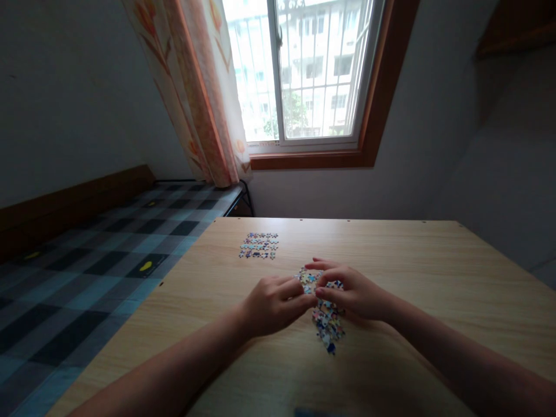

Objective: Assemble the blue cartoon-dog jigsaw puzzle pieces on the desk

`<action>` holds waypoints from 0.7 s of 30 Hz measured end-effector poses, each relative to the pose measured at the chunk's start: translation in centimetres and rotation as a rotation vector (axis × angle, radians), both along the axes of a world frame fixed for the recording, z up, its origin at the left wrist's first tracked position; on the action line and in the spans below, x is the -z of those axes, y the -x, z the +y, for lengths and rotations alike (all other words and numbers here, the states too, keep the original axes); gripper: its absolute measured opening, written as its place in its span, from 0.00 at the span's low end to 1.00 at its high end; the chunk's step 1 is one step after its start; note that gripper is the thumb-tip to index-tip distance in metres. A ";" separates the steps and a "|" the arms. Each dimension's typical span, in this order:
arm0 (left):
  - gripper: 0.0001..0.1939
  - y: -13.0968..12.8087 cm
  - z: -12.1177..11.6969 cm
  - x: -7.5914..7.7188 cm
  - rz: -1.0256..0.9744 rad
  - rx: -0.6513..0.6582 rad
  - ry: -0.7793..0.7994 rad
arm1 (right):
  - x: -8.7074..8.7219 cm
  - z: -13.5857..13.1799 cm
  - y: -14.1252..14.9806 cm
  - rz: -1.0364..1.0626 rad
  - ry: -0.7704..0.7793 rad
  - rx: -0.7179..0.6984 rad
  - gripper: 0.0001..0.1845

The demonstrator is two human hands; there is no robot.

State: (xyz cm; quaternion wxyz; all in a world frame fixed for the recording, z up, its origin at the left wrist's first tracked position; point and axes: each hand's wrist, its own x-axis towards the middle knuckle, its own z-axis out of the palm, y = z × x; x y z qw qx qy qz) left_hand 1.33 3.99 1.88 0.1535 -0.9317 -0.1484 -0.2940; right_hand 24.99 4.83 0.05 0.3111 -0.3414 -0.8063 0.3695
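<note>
A loose pile of small jigsaw puzzle pieces [329, 324] lies on the wooden table [417, 255], spreading under and in front of both hands. My left hand [278, 304] is closed at the pile's left side, its thumb and fingers drawn together; whatever it may hold is hidden. Over the pile's right part is my right hand [347, 289], thumb and index finger curled together near the left fingertips, the other fingers stretched out. Any piece between them is too small to make out. Farther left, more puzzle pieces [259, 245] lie in neat rows.
A bed with a checked sheet [87, 278] stands along the table's left side. Beyond the table are a barred window [317, 75] and a flowered curtain [195, 87]. A dark blue edge [321, 412] shows at the bottom of the view.
</note>
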 end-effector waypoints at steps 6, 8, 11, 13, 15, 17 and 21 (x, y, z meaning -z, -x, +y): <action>0.09 0.0 -0.4 -0.1 0.053 -0.030 -0.020 | 0.5 -0.2 0.3 -0.056 -0.111 0.023 0.09; 0.07 0.0 -0.1 -0.1 0.116 -0.119 0.009 | 0.9 0.3 -0.2 -0.087 -0.275 0.085 0.08; 0.05 0.0 0.3 -0.5 0.238 -0.358 0.116 | 1.8 1.6 -1.6 -0.100 -0.489 0.195 0.07; 0.06 0.0 0.6 -1.1 0.309 -0.576 0.233 | 2.3 2.6 -2.6 -0.099 -0.560 0.275 0.06; 0.09 0.2 0.8 -1.8 0.370 -0.799 0.363 | 2.7 3.4 -3.5 -0.094 -0.585 0.350 0.06; 0.12 0.6 1.1 -2.6 0.436 -0.974 0.477 | 3.0 3.9 -4.0 -0.079 -0.592 0.399 0.06; 0.16 1.7 2.0 -3.9 0.569 -1.136 0.574 | 3.2 4.1 -4.2 -0.067 -0.581 0.416 0.07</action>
